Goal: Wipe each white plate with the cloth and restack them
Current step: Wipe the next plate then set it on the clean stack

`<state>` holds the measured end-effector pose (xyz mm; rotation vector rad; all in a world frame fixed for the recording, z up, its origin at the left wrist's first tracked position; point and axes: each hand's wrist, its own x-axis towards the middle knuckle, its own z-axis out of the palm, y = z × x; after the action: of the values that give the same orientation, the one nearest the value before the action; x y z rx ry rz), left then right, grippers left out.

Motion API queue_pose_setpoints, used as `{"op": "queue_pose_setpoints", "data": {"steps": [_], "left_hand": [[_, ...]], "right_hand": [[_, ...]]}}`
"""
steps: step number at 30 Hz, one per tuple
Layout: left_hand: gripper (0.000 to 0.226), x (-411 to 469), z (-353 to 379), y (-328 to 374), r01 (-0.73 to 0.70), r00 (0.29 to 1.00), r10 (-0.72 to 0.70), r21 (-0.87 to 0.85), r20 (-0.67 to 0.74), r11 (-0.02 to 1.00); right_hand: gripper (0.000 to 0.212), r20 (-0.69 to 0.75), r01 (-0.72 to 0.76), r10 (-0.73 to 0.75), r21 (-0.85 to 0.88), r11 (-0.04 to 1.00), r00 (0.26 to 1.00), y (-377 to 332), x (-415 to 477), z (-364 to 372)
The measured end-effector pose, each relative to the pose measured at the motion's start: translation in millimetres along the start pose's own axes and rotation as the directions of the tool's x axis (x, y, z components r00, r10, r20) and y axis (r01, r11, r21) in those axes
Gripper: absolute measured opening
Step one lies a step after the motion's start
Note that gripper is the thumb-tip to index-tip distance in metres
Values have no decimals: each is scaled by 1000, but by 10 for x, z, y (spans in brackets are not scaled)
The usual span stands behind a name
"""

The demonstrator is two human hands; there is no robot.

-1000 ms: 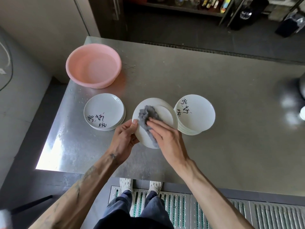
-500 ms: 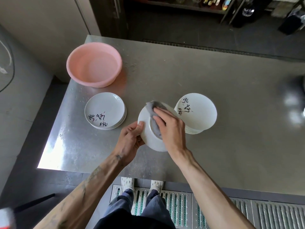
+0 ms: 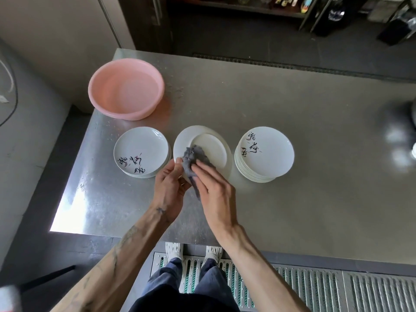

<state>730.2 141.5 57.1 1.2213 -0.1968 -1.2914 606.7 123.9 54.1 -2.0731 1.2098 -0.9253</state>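
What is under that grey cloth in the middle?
A white plate, held at its near rim by the left hand. The right hand presses the cloth onto it. The patch of plate beneath the cloth is hidden.

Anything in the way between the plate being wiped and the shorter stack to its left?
Nothing visible: only bare steel table lies between the plate and the shorter stack; the pink basin stands farther back.

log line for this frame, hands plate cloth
step: wiping | left hand: grips white plate by near rim | right hand: presses grey cloth on plate | short stack left, tall stack right
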Motion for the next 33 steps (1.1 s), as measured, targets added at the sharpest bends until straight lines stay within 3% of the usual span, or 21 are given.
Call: {"op": "queue_pose_setpoints", "data": {"steps": [6,10,14,18,23,29,33], "left_hand": [[38,-25,7,19,-34,997,30,-52,-65,998],[27,-43,24,11,-28,998,25,-55,-52,998],[29,-29,13,47,-27,997,20,-100,-69,995],[34,-34,7,68,-35,998,29,-95,-64,995],[40,-26,-55,111,-39,994,30,-83,-103,996],[35,-37,-41,95,-37,999,33,-100,-41,994],[34,-59,-58,65,-41,999,40,-58,-24,997]], "right_hand": [[30,-103,-109,105,-28,994,989,3,-96,-39],[33,-20,-27,26,-22,999,999,-142,-54,75],[32,-99,-106,102,-30,994,990,-153,-45,69],[36,-41,-14,12,-55,998,999,-162,-83,72],[36,-181,-189,193,39,981,964,99,-48,-176],[36,-101,-37,32,-49,998,994,-31,-114,-75],[36,-212,-193,189,5,981,959,88,-64,-229]]}}
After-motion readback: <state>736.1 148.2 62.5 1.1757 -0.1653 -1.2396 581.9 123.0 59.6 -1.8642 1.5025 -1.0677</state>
